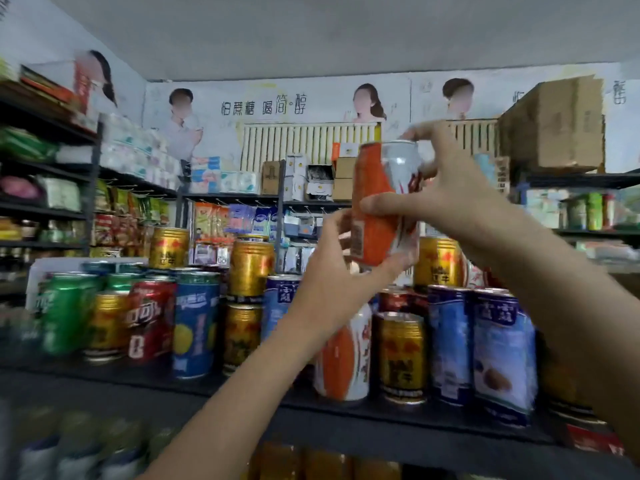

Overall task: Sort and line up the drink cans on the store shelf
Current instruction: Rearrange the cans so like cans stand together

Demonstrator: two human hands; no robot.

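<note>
Both my hands hold one tall orange-and-white can (375, 202) up above the shelf. My left hand (343, 278) grips its lower part from below. My right hand (446, 188) grips its upper part, thumb across the front and fingers over the silver top. Under it a second orange-and-white can (343, 362) stands on the dark shelf (145, 384). Gold cans (401, 355), blue cans (502, 355), a blue can with a lemon (195, 327), a red cola can (150, 320) and a green can (65, 313) stand mixed around it, some gold ones (251, 268) stacked on top.
More cans show blurred on the shelf below (86, 445). Racks of snacks and tissue packs (131, 150) fill the back and left. A large cardboard box (554, 123) sits high on the right rack.
</note>
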